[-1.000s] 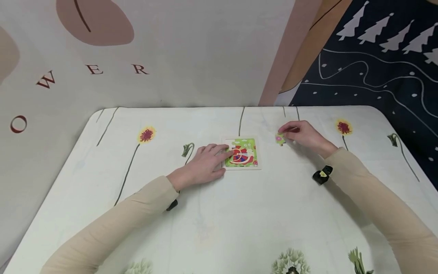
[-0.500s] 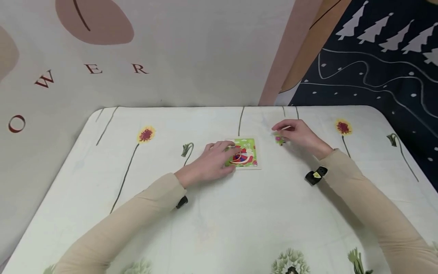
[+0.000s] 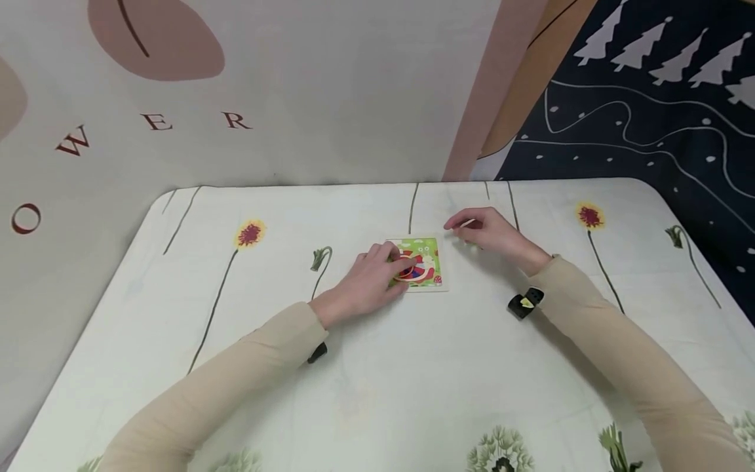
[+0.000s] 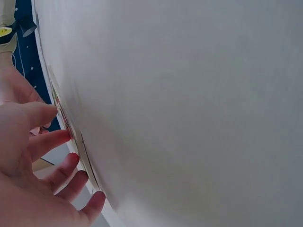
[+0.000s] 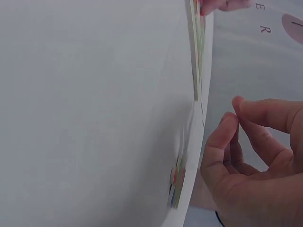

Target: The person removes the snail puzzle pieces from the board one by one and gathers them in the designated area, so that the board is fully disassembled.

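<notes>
A square picture puzzle (image 3: 426,249) in a pale frame lies on the white table, with a red and blue spiral shape on a green ground. My left hand (image 3: 367,278) rests over its left side; in the left wrist view the fingers spread along the puzzle edge (image 4: 85,156). Above the table to the puzzle's right is my right hand (image 3: 486,233), its fingers loosely curled. In the right wrist view nothing shows between its fingertips. Below that hand a small coloured puzzle piece (image 5: 176,184), blurred and edge-on, lies on the table; the hand hides it in the head view.
A white cloth printed with flowers covers the table (image 3: 377,367). Behind it stands a pale backdrop (image 3: 330,98) with letters, and a dark one (image 3: 637,124) with white trees on the right. Each wrist wears a small black camera (image 3: 525,303).
My right hand has moved left, away from the small puzzle piece and towards the puzzle. My left hand has slid right, further over the puzzle.
</notes>
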A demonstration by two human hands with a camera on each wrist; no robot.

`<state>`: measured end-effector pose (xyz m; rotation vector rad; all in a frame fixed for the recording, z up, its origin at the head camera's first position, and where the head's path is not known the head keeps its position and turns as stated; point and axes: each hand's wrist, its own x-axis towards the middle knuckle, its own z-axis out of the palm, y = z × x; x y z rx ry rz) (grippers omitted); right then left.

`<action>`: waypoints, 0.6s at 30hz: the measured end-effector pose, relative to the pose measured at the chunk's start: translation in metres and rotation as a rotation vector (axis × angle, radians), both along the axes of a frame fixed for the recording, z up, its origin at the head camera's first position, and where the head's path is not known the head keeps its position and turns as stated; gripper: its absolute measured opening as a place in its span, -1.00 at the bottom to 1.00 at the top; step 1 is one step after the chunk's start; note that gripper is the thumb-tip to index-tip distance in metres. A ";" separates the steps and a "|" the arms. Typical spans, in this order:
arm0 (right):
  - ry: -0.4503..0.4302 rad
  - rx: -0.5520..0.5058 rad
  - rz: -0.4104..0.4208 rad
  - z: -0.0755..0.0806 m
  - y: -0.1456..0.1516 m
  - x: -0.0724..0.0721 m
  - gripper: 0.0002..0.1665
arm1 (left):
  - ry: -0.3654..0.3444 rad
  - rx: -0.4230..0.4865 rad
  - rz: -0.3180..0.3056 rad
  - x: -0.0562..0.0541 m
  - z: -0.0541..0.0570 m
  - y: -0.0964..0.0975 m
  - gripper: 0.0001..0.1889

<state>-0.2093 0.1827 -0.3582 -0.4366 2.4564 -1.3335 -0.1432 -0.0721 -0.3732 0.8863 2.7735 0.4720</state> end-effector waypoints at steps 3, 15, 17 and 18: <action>0.025 -0.002 0.049 -0.002 -0.008 0.000 -0.73 | -0.004 0.032 0.010 -0.002 -0.001 -0.001 -0.51; 0.045 0.084 0.149 -0.003 -0.042 -0.007 -0.75 | -0.041 0.063 0.032 -0.005 -0.002 -0.002 -0.50; 0.048 0.094 0.164 -0.002 -0.047 -0.008 -0.76 | -0.044 0.066 0.034 -0.006 -0.002 -0.001 -0.51; 0.049 0.095 0.174 -0.002 -0.049 -0.009 -0.76 | -0.046 0.068 0.035 -0.006 -0.003 -0.001 -0.52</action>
